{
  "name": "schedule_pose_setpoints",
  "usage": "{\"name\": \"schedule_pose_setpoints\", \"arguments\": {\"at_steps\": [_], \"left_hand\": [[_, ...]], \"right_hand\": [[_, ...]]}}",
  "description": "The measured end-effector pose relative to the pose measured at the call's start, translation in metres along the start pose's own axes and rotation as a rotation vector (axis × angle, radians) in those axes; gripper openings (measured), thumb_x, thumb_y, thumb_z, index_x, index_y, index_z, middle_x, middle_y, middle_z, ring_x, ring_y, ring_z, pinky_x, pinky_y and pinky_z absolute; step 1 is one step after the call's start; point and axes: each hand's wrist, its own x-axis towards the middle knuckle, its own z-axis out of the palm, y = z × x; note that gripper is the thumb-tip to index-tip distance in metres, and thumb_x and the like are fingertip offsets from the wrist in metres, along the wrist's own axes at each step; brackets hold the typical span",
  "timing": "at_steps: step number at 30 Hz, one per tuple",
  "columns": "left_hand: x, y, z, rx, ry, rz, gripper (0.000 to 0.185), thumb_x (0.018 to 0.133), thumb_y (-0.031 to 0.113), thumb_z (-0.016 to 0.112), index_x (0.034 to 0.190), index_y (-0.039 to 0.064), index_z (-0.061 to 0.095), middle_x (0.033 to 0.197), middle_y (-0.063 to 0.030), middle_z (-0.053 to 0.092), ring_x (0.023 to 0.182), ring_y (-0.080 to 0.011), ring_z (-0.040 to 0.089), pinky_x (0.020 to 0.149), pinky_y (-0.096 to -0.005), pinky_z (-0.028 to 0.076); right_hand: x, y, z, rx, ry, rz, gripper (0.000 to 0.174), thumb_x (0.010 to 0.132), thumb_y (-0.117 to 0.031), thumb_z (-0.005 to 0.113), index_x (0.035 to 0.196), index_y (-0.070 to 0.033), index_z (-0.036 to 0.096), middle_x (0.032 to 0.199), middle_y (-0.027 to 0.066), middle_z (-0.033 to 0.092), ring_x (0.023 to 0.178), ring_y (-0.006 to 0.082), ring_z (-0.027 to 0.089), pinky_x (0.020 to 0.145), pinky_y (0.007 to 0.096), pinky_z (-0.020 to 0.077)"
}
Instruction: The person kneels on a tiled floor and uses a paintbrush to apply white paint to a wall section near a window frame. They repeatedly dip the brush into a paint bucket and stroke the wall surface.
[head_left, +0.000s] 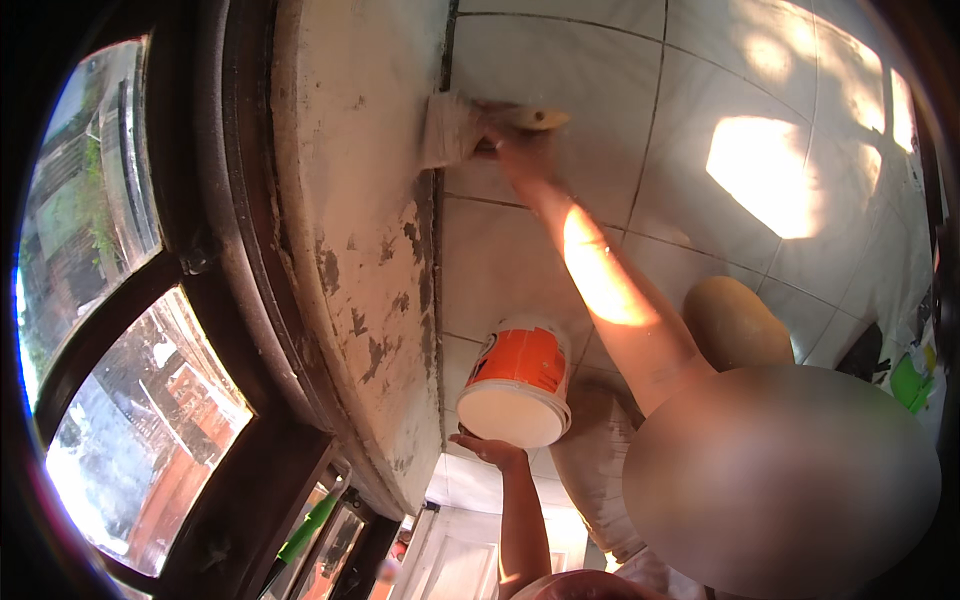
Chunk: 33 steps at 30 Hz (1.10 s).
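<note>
My right hand (514, 154) is around the wooden handle of a wide brush (450, 131) with pale bristles, blurred. The bristles lie against the bottom of a low plastered wall (352, 180), where it meets the tiled floor. My left hand (491, 451) supports a white plastic bucket (517, 367) with an orange label at its rim; some of its fingers are hidden. A smooth white surface, perhaps paint, shows inside the rim. Grey patches mark the wall nearer to the bucket.
Dark-framed glass windows (169, 450) stand left of the wall. White floor tiles (547, 247) with dark joints carry bright sunlit patches. A bent knee (735, 322) is beside my right arm. A green object (911, 379) lies at the far right. A white panelled door (457, 551) is at the bottom.
</note>
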Motion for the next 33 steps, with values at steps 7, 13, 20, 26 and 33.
{"name": "schedule_pose_setpoints", "arguments": {"at_steps": [7, 13, 20, 26, 33], "left_hand": [[0.018, -0.007, -0.018, 0.061, 0.062, -0.014, 0.082, 0.107, 0.069, 0.014, 0.14, 0.005, 0.055, 0.141, -0.013, 0.056, 0.131, -0.0294, 0.053, 0.116, -0.045, 0.041], [-0.009, 0.012, 0.009, 0.098, 0.038, -0.033, 0.082, 0.107, 0.069, 0.015, 0.139, 0.005, 0.055, 0.14, -0.0125, 0.057, 0.131, -0.0288, 0.053, 0.116, -0.0457, 0.041], [-0.008, 0.01, 0.001, 0.108, 0.095, -0.02, 0.082, 0.107, 0.07, 0.015, 0.14, 0.005, 0.054, 0.143, -0.0142, 0.054, 0.132, -0.0302, 0.052, 0.117, -0.0452, 0.039], [-0.004, 0.015, -0.004, 0.082, 0.14, -0.037, 0.082, 0.107, 0.069, 0.017, 0.145, 0.005, 0.051, 0.148, -0.0151, 0.051, 0.133, -0.0313, 0.051, 0.115, -0.0454, 0.04], [-0.003, 0.003, -0.001, 0.123, 0.106, -0.024, 0.085, 0.105, 0.072, 0.019, 0.147, 0.005, 0.049, 0.149, -0.0159, 0.05, 0.134, -0.0329, 0.051, 0.114, -0.0455, 0.042]], "right_hand": [[-0.003, 0.018, -0.001, 0.029, -0.05, 0.029, 0.043, 0.097, -0.014, 0.071, 0.134, 0.005, 0.061, 0.12, 0.0154, 0.069, 0.107, 0.0214, 0.069, 0.091, 0.0365, 0.0649], [0.001, 0.017, -0.016, 0.058, 0.013, -0.03, 0.044, 0.1, -0.014, 0.069, 0.138, 0.006, 0.058, 0.126, 0.0167, 0.067, 0.114, 0.0233, 0.067, 0.099, 0.0382, 0.0612], [-0.034, 0.018, 0.0, 0.127, -0.093, 0.04, 0.041, 0.101, -0.011, 0.067, 0.137, 0.007, 0.059, 0.133, 0.0164, 0.065, 0.117, 0.0244, 0.066, 0.099, 0.0392, 0.0618], [-0.103, 0.006, 0.031, 0.116, -0.228, 0.007, 0.042, 0.099, -0.011, 0.07, 0.137, 0.005, 0.061, 0.131, 0.0169, 0.068, 0.11, 0.0218, 0.069, 0.094, 0.038, 0.0639], [-0.063, 0.073, -0.019, 0.103, -0.052, -0.161, 0.052, 0.1, -0.019, 0.071, 0.143, 0.006, 0.054, 0.126, 0.0167, 0.068, 0.112, 0.0223, 0.068, 0.094, 0.036, 0.0629]]}}
